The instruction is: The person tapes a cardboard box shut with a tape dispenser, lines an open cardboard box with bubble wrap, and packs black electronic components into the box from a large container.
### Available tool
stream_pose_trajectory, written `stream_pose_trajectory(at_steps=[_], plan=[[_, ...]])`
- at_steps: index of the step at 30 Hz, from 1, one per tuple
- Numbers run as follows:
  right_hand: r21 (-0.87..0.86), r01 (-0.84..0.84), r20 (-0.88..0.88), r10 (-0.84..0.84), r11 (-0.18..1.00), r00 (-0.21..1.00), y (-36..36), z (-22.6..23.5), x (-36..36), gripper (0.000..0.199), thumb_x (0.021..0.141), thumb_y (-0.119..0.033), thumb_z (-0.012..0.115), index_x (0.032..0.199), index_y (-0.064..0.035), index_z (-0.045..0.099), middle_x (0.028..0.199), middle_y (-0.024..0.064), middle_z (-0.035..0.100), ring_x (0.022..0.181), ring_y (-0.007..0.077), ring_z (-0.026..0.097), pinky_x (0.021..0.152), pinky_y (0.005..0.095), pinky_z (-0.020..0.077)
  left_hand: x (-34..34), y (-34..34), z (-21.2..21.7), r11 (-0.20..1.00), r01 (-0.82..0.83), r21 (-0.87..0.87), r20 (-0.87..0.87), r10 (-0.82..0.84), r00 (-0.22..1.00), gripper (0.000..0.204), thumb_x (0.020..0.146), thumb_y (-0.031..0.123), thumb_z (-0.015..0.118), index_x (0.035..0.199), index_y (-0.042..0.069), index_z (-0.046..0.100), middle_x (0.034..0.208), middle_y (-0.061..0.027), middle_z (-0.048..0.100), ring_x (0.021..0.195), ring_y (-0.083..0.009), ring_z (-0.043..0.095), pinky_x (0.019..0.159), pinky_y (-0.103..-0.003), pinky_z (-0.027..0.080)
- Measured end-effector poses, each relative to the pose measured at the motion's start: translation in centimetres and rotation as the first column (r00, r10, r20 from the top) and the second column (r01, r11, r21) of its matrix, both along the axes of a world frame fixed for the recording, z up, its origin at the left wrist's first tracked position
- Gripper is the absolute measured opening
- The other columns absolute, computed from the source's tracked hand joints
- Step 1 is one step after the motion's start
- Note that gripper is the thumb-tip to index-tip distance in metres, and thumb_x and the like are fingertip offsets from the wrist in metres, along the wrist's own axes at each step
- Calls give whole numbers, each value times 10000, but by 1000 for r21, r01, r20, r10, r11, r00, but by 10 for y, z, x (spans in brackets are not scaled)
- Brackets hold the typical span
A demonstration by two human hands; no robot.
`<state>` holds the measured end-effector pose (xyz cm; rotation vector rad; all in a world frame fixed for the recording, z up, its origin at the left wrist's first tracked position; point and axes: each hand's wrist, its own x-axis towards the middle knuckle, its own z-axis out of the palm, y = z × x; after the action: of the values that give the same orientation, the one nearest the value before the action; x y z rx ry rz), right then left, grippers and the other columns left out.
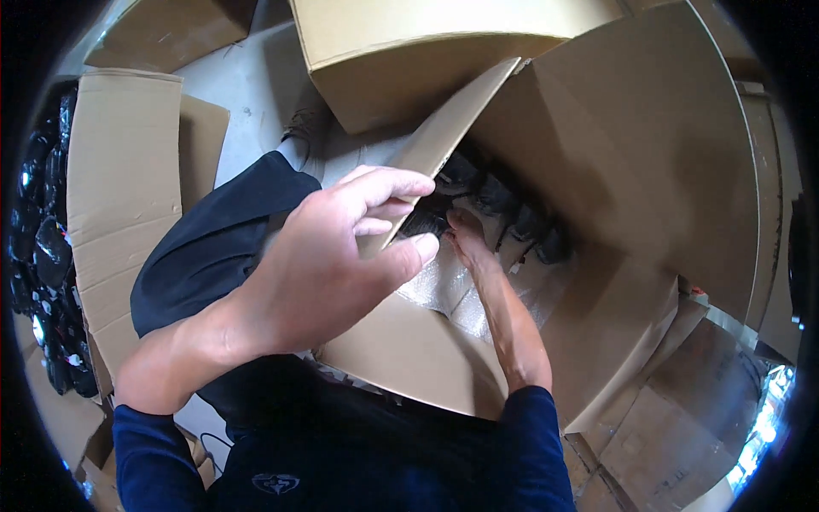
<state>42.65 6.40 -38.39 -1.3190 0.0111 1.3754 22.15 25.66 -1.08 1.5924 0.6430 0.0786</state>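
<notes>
A large open cardboard box [597, 162] stands before me, with black plastic-wrapped bundles [499, 192] along its inner far side. Clear bubble wrap [444, 282] lies in its bottom. My left hand [333, 247] is at the upright left panel [465, 111] of the box, fingers curled at its edge and thumb on the inner side. Deep inside the box, my right hand [467, 237] is closed at a black bundle [426, 218] near the left panel. Its fingertips are partly hidden against the dark plastic.
Another cardboard box [409, 77] stands beyond, close to the open one. At the left, many black shiny packages [51, 247] lie behind a tall cardboard panel [124, 162]. Flattened cardboard [674, 427] lies at the lower right. My bent knee [213, 247] is beside the box.
</notes>
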Motion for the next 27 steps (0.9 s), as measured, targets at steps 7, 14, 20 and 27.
stream_pose_trajectory(at_steps=[7, 14, 20, 27], plan=[[-335, 76, 474, 98, 939, 875, 3, -41, -32, 419, 945, -344, 712, 1210, -28, 641, 1129, 101, 682, 966, 228, 636, 822, 371, 512, 0, -6, 3, 984, 79, 158, 23, -83, 996, 488, 924, 87, 701, 1380, 4, 548, 1323, -153, 591, 1198, -248, 622, 1012, -367, 527], [-459, 152, 888, 454, 875, 66, 18, 26, -46, 644, 927, -352, 686, 1410, 27, 495, 1456, 293, 482, 1271, 460, 512, 1064, 512, 419, -13, -7, -5, 979, 60, 193, -65, -48, 997, 483, 925, 132, 733, 1341, -47, 565, 1286, -175, 603, 1168, -240, 626, 1011, -344, 509], [-689, 404, 518, 799, 602, -306, -94, -2, 92, 758, 924, -285, 660, 1513, 57, 327, 1526, 313, 384, 1370, 464, 425, 1145, 509, 354, 0, -15, 9, 964, 171, 203, 68, -188, 980, 430, 916, 69, 688, 1326, -5, 583, 1284, -159, 610, 1162, -241, 632, 1016, -367, 514], [-674, 193, 684, 701, 713, -199, -105, 7, 87, 637, 947, -359, 585, 1439, 26, 464, 1462, 281, 485, 1348, 441, 457, 1139, 529, 343, -18, -1, 10, 941, 121, 315, 87, -155, 984, 425, 904, 94, 711, 1298, -11, 593, 1239, -169, 631, 1133, -273, 644, 991, -370, 519]])
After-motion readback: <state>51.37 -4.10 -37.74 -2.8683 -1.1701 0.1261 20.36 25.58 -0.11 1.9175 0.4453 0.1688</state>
